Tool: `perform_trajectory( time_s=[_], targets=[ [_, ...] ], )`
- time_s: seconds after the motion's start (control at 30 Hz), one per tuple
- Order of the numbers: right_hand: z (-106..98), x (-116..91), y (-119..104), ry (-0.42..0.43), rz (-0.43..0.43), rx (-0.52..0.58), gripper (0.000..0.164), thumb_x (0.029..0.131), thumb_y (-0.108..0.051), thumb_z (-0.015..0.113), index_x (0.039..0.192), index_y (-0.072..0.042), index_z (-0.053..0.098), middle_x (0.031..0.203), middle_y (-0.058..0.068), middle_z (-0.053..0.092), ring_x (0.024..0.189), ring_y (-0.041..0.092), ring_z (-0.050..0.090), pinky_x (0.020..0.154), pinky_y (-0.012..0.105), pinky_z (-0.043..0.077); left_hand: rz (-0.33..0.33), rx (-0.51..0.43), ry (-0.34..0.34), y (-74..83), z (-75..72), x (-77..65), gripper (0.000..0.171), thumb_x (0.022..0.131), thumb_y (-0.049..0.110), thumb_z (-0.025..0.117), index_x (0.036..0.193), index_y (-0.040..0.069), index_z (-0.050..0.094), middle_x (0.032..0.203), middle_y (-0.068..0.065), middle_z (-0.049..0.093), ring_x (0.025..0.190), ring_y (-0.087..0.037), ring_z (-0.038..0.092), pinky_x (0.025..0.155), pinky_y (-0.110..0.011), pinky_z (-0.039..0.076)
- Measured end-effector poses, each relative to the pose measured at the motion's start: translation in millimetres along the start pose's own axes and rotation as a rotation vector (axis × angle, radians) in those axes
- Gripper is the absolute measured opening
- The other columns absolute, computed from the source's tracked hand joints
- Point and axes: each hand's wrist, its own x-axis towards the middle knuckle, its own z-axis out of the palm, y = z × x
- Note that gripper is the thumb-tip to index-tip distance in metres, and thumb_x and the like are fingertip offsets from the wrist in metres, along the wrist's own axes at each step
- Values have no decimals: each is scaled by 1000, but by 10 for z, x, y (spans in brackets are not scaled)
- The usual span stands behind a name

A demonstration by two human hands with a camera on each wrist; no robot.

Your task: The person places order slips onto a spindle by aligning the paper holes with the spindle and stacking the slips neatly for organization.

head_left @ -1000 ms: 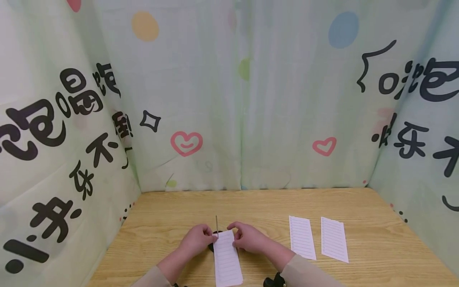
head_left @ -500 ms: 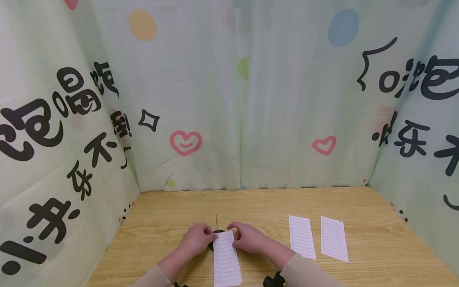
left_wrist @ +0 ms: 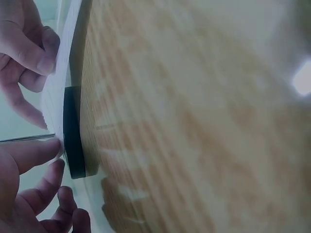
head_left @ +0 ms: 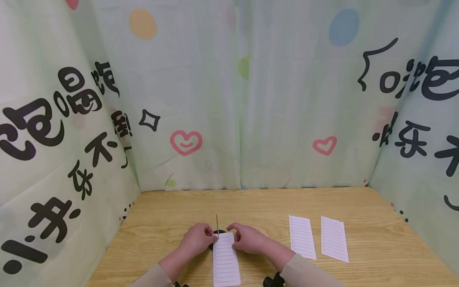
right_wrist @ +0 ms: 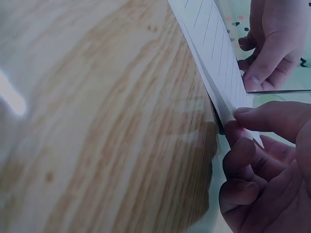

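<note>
A thin metal spike (head_left: 216,224) stands up from a black round base (left_wrist: 74,136) on the table. Lined white paper (head_left: 226,261), which looks like more than one sheet, lies over the base with its top left corner at the spike. My left hand (head_left: 196,240) pinches that corner right beside the spike. On the other side, my right hand (head_left: 250,239) pinches the upper right edge between thumb and fingers; the right wrist view shows the edge of the paper (right_wrist: 216,68) bent up slightly there. Whether the spike passes through every sheet is hidden.
Two separate lined paper slips, the nearer one (head_left: 302,237) and the farther one (head_left: 334,239), lie to the right on the wooden table (head_left: 272,203). A printed curtain (head_left: 244,99) encloses the back and both sides.
The lower end of the paper has swung slightly left, so it lies straighter. My right hand has shifted a little with its edge; the left hand stays at the spike.
</note>
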Motion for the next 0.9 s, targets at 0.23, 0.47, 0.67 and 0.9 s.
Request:
perform_trajectory(
  time_s=[0.23, 0.47, 0.67, 0.9],
  targets=[
    [-7, -21, -2, 9, 2, -15, 48, 87, -7, 72, 132, -5, 54, 77, -2, 56, 65, 13, 49, 58, 27, 40, 4, 17, 6, 25, -18, -11, 20, 86, 24, 78, 79, 14, 62, 72, 2, 55, 64, -16, 47, 58, -32, 36],
    [-66, -90, 78, 53, -15, 0, 46, 88, -8, 72, 131, -5, 55, 77, -3, 57, 64, 12, 50, 58, 27, 40, -18, -34, 11, -25, -32, -35, 21, 86, 24, 78, 92, 10, 64, 82, 0, 55, 74, -17, 50, 66, -35, 41],
    [-202, -187, 186, 61, -25, 10, 43, 90, -7, 69, 131, -4, 56, 81, 1, 56, 67, 16, 51, 59, 30, 42, -6, -48, 8, -111, -41, -54, 26, 85, 23, 78, 100, 8, 64, 87, -2, 55, 79, -18, 50, 72, -37, 42],
    [-411, -340, 330, 79, 9, 47, 41, 92, -8, 67, 132, -3, 56, 85, 3, 56, 62, 17, 50, 54, 30, 42, -11, -74, -25, -176, -53, -91, 38, 83, 19, 79, 114, 4, 65, 90, -2, 55, 82, -19, 50, 73, -38, 42]
  ],
)
